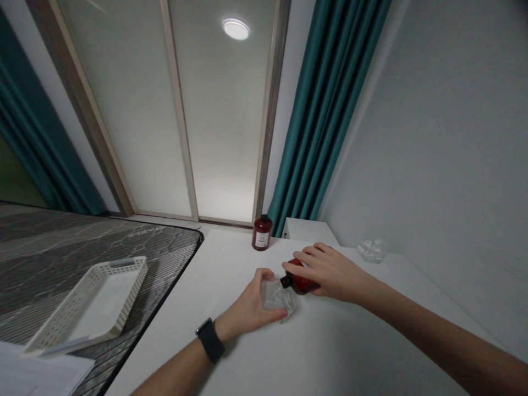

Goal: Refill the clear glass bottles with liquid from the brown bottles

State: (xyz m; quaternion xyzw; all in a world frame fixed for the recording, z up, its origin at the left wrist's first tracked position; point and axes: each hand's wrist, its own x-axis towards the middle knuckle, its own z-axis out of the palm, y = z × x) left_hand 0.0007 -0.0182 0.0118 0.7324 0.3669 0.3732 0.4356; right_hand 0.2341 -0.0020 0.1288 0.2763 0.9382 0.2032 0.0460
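My right hand [315, 269] is wrapped round a dark red bottle [300, 283], which lies tilted on its side with its black cap pointing left. Beside it, my left hand [262, 305], with a black watch on the wrist, grips a clear plastic bag [277, 295]. The bottle's cap is at the bag's right edge; whether the cap is inside it I cannot tell. A second red bottle [261, 234] with a black cap and a white label stands upright farther back on the white table [231, 258].
Crumpled clear plastic [372, 250] lies at the table's right, near the wall. To the left, a white perforated basket [93, 302] and paper sheets [41, 368] rest on a grey patterned surface [165, 242]. Behind the table are a white cabinet [309, 230] and teal curtains [317, 121].
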